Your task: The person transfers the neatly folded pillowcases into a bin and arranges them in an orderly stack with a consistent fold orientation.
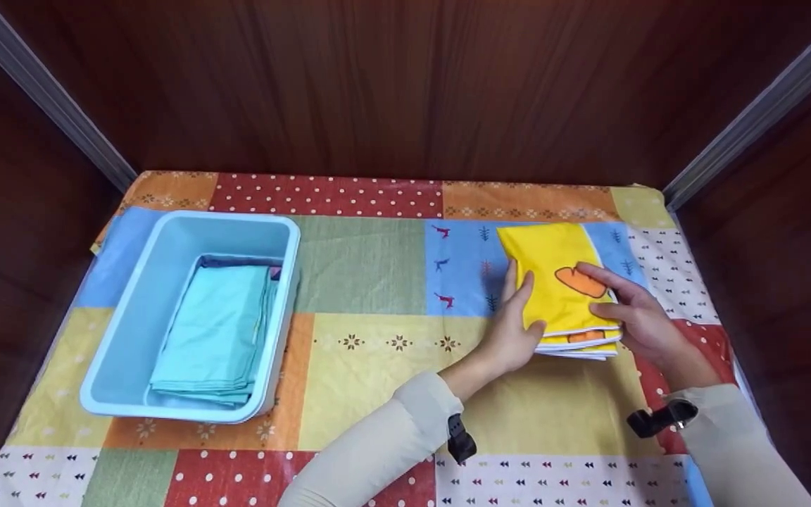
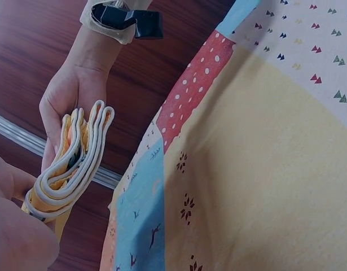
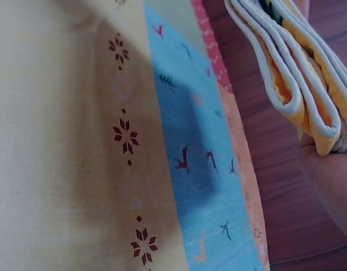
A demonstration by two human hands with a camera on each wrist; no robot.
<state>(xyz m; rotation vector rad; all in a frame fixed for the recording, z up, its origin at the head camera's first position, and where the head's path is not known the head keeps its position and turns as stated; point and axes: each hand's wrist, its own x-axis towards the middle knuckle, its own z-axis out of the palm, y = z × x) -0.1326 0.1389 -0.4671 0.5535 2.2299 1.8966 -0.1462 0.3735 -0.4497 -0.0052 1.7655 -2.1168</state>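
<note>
A folded yellow cloth (image 1: 553, 303) with white edging and an orange printed patch is held up above the right part of the table. My left hand (image 1: 514, 334) grips its left edge, thumb on the near face. At the right edge my right hand (image 1: 634, 313) pinches it, with fingers lying over the front face. From below, the left wrist view shows the cloth's stacked folds (image 2: 71, 164) between both hands. The right wrist view shows the white-edged layers of the same cloth (image 3: 300, 73). Fingers behind the cloth are hidden.
At the left stands a light blue plastic tub (image 1: 120, 338). Inside it lies a folded teal cloth (image 1: 212, 327), with a dark purple piece (image 1: 236, 261) partly showing behind. A patchwork-print tablecloth (image 1: 370, 394) covers the table. Dark wood panels (image 1: 405, 84) enclose the back and sides.
</note>
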